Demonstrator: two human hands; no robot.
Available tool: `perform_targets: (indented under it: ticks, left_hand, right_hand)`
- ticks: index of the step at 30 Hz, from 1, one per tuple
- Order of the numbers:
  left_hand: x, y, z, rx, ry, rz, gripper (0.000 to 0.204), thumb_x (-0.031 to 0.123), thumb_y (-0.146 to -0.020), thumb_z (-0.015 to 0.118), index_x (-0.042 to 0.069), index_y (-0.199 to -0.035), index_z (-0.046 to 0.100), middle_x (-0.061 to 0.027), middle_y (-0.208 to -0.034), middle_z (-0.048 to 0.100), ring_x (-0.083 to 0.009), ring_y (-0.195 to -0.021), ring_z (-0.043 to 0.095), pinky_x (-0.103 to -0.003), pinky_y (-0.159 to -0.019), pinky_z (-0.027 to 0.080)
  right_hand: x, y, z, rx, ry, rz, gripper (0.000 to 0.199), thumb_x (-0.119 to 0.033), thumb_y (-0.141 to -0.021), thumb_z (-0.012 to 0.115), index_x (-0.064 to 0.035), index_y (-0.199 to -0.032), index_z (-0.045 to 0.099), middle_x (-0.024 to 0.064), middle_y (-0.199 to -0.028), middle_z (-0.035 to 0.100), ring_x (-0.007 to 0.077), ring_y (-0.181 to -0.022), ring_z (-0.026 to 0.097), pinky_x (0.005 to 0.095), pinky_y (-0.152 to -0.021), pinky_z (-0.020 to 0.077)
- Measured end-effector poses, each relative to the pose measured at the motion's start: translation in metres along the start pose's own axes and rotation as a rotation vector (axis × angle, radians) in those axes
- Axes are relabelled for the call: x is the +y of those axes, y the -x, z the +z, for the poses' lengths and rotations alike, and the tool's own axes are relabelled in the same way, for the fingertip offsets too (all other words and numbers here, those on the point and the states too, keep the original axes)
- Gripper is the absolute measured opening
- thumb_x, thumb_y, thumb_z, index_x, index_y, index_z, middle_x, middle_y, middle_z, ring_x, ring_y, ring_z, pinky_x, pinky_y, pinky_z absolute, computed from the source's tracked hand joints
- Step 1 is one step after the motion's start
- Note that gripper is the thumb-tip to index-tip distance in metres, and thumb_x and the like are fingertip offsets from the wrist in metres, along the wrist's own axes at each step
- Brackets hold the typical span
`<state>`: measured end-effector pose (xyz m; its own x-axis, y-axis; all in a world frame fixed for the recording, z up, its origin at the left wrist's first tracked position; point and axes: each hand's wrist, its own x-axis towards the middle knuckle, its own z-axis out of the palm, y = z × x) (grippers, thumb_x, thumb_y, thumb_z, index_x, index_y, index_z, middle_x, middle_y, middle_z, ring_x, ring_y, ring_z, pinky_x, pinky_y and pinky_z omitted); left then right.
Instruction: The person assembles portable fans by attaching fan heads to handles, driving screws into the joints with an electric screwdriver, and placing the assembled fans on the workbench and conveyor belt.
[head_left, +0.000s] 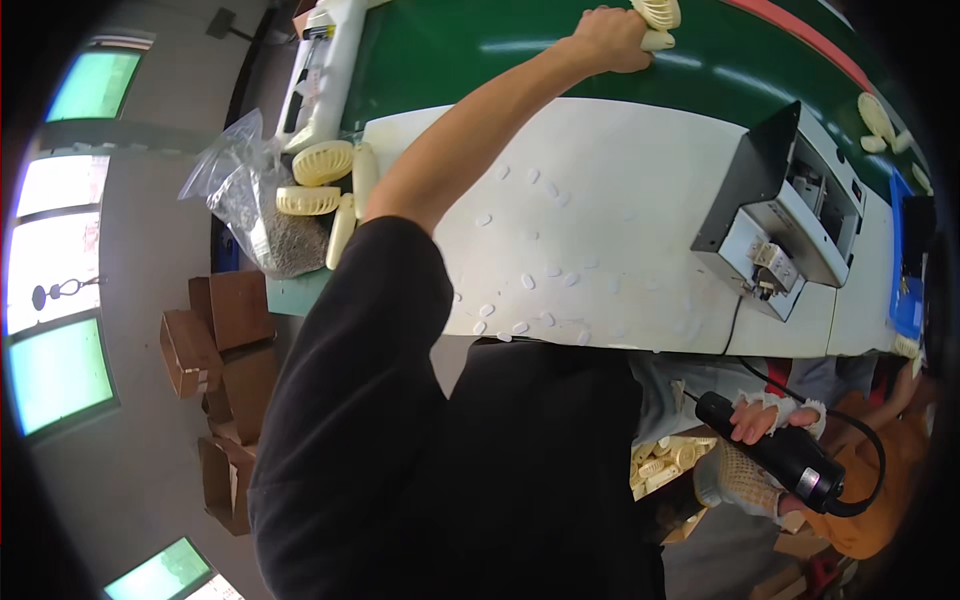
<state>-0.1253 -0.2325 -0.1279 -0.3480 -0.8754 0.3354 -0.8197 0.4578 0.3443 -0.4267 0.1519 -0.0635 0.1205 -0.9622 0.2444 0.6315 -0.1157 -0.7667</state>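
Note:
Across the white work surface my left arm stretches to the green conveyor belt [430, 60] on the far side. My left hand [610, 42] is closed around a cream handheld fan [656, 14] with a slotted round head, held at the upper edge of the view; part of it is cut off. Below the arm, several small white oval pieces [528, 282] lie scattered on the white table [620, 190]. Left of my forearm stand more cream fans [322, 163], beside a clear plastic bag [290, 225] of small grey pieces. My right hand does not show.
A grey metal machine [790, 220] stands on the table's right, near a blue tray [906, 300]. At lower right, a co-worker's gloved hands hold a black electric screwdriver [770, 452] with a cable. Cream parts [670, 462] fill a box below; cardboard boxes [245, 385] stand left.

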Motion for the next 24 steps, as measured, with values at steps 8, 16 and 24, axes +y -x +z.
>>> perform_targets:
  ticks: [8, 16, 24]
  left_hand:
    - [0.030, 0.111, -0.117, 0.352, -0.531, -0.057, 0.047, 0.044, -0.080, 0.074, -0.001, -0.092, 0.063, -0.0172, -0.088, 0.067, -0.0336, -0.085, 0.067, -0.039, -0.072, 0.055]
    - [0.019, 0.282, -0.148, -0.098, -0.930, -0.892, 0.057, 0.048, -0.092, 0.060, -0.009, -0.099, 0.059, -0.0234, -0.091, 0.065, -0.0395, -0.084, 0.069, -0.046, -0.071, 0.056]
    - [0.003, 0.274, -0.164, -0.163, -0.661, -0.859, 0.045, 0.034, -0.087, 0.060, -0.010, -0.086, 0.064, -0.0274, -0.081, 0.066, -0.0398, -0.076, 0.068, -0.047, -0.065, 0.054]
  right_hand:
    - [0.000, 0.010, 0.001, 0.169, -0.052, -0.011, 0.097, -0.075, -0.066, 0.074, -0.0093, -0.125, 0.032, 0.0127, -0.083, 0.056, 0.0256, -0.073, 0.055, 0.0423, -0.078, 0.0411]
    - [0.006, -0.006, -0.021, 0.091, -0.248, 0.126, 0.093, -0.076, -0.071, 0.069, -0.0101, -0.128, 0.033, 0.0158, -0.085, 0.056, 0.0263, -0.080, 0.055, 0.0446, -0.080, 0.0409]
    - [0.010, -0.041, 0.007, 0.074, -0.222, 0.156, 0.091, -0.064, -0.074, 0.076, -0.0053, -0.129, 0.032, 0.0144, -0.079, 0.057, 0.0249, -0.072, 0.057, 0.0401, -0.074, 0.0442]
